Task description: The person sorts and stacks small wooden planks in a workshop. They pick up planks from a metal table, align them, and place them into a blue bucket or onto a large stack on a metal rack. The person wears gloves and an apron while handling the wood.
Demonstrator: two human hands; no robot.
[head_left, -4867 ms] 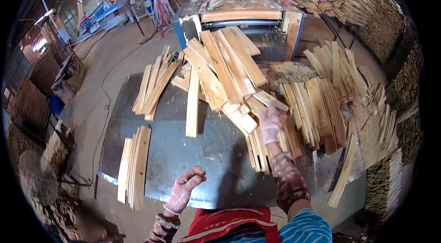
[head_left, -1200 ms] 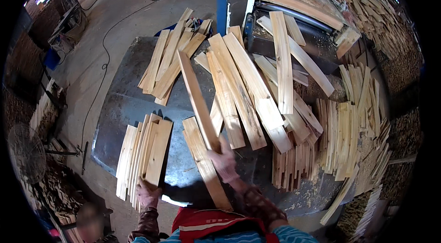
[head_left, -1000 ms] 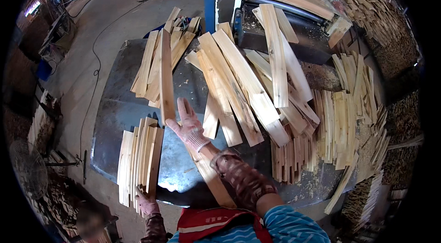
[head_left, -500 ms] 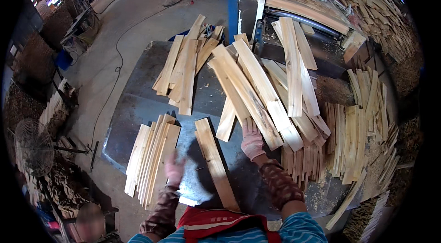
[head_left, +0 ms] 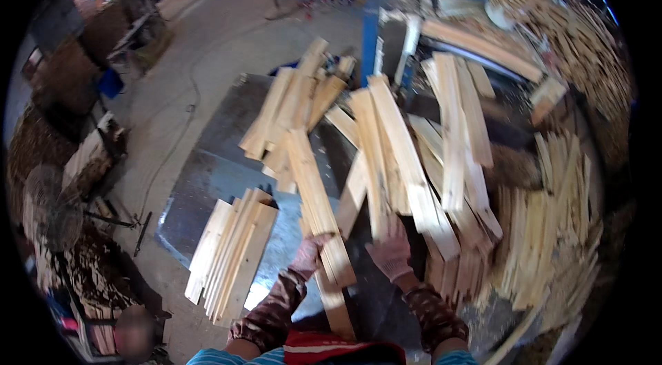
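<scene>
My left hand [head_left: 310, 252], in a pale pink glove, is closed around the near part of a long wooden board [head_left: 309, 182]. That board slants away over the metal table, above another board [head_left: 336, 310] that points toward me. To the right, my gloved right hand [head_left: 391, 255] grips the near end of a second long board [head_left: 369, 158] at the left of a loose pile. Its fingers are partly blurred. Beside it in the pile lies a pale board [head_left: 403, 151] with its near end past my right hand.
A neat stack of boards [head_left: 231, 255] sits at the table's left edge. More boards [head_left: 293, 106] lie at the far side. A machine with a roller [head_left: 476, 55] stands beyond the table [head_left: 207, 158]. Bundled strips [head_left: 534, 248] are at right, and a fan [head_left: 52, 206] at left.
My left hand has moved right from beside the stack and now holds a board, which has shifted left from the pile. My right hand has drawn slightly nearer with another board; the view has shifted.
</scene>
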